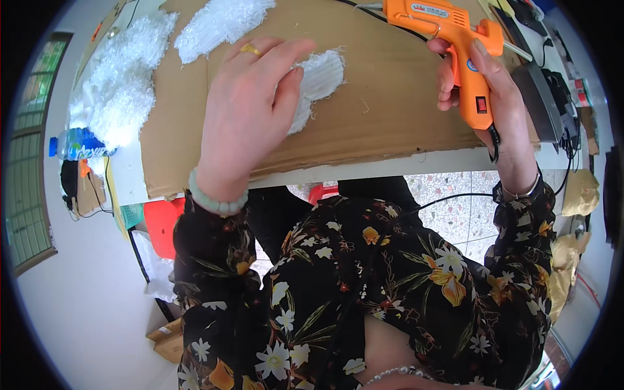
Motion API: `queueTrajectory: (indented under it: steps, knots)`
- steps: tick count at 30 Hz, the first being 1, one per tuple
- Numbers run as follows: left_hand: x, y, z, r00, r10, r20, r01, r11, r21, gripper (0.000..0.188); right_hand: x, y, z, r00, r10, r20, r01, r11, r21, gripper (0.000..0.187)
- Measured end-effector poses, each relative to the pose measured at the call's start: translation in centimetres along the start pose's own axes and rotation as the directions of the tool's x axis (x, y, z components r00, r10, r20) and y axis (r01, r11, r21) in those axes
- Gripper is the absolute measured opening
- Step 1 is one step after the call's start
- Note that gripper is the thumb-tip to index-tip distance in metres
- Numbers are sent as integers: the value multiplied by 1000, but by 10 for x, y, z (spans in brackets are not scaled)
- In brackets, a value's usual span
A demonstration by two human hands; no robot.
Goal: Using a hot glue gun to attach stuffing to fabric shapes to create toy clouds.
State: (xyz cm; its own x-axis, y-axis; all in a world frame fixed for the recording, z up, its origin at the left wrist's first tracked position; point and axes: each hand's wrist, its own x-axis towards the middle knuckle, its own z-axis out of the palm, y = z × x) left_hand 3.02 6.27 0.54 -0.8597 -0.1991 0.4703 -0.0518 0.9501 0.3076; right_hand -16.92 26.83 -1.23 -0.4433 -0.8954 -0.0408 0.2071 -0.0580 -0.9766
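My left hand (250, 107), with a gold ring and a pale green bead bracelet, is bent over a small white fringed piece of fabric (325, 75). Its thumb lies across the fabric, while the undersides of the fingers are hidden. At the right, my right hand (500, 97) grips an orange hot glue gun (473, 84) by the handle. Its fingers are near the trigger, and the thumb rests on the handle's side. The gun's nozzle end is cut off by the top edge, and a glue stick (518, 52) sticks out of its back.
Brown cardboard (383, 123) covers the white table. Another white fabric piece (224, 26) lies at the far left, beside a heap of shiny white fringe (123, 78). A plastic bottle (78, 143) is at the left edge. A grey box (538, 104) and black cables stand at the right.
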Motion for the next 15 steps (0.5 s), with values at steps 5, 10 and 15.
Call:
queueTrajectory:
  steps: [5,10,15]
  knots:
    - [35,-33,22,980,69,189,-54,995,-81,19,2,4,-4,999,40,7,-41,993,113,50]
    - [53,-50,38,929,221,295,-207,975,-78,16,-2,7,-4,998,52,-37,-46,985,164,50]
    - [68,-43,31,818,221,530,-221,973,-64,8,-3,9,-1,998,40,-45,-30,981,192,50]
